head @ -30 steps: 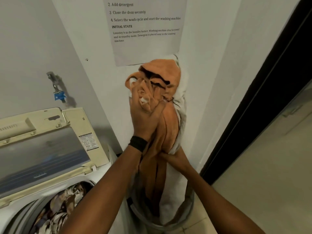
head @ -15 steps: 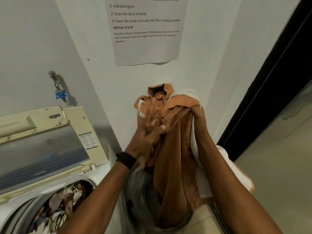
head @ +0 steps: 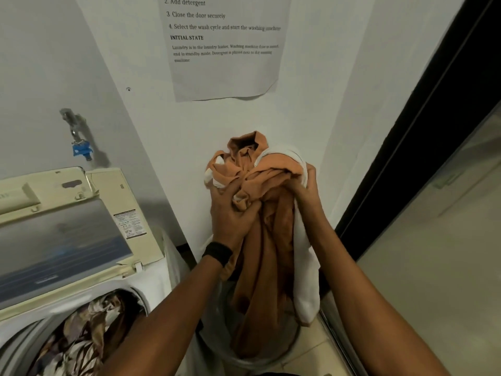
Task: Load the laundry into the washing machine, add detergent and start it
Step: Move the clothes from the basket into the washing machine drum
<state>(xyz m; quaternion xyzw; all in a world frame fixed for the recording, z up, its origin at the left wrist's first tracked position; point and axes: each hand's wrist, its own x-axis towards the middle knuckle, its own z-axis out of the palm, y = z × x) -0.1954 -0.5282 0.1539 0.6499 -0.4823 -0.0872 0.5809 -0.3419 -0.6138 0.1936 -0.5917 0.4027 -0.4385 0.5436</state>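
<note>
Left hand [head: 230, 213] and right hand [head: 303, 191] both clutch the rust-orange and white fabric bundle [head: 263, 240] right of the cream top-loading washing machine [head: 81, 226]. Dangling tail could snag or miss the drum [head: 128, 308], imo.

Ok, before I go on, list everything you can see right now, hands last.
cloth bundle: one, orange and white, held above the basket, lower end hanging into it
basket: one, pale, on the floor right of the washing machine
washing machine: one, white, lower left, top open
lid: one, cream frame with grey pane, raised
laundry: one heap, brown and cream pattern, in the drum
tap: one, grey with blue fitting, wall above the machine
notice: one, white printed paper, on the wall
door frame: one, dark, right
wristband: one, black, left wrist
left hand: grips the bundle near its top
right hand: grips the bundle's top, beside the left
</note>
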